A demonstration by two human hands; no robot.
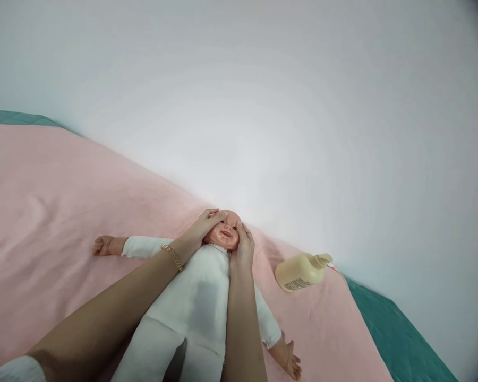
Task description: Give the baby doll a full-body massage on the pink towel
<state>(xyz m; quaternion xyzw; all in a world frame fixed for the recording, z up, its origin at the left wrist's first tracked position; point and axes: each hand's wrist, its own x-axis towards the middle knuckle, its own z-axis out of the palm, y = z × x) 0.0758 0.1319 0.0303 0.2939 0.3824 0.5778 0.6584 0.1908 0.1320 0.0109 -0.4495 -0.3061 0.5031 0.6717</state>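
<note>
A baby doll (199,289) in a white cloth suit lies on its back, its arms spread to both sides and its head near the wall. My left hand (202,227) cups the left side of the doll's head, with the thumb across the brow by one eye. Against the right cheek and temple rests my right hand (245,245), its fingers bent close together. Both hands hold the head between them, and the palms' contact is partly hidden. To the right of the doll stands a pale yellow pump bottle (300,271) with printed text on its side.
A pink sheet (35,212), slightly wrinkled, spreads under the doll and bottle. Green quilted cloth (398,329) shows past its right edge and at the far left. A plain white wall (239,95) rises directly behind the doll's head.
</note>
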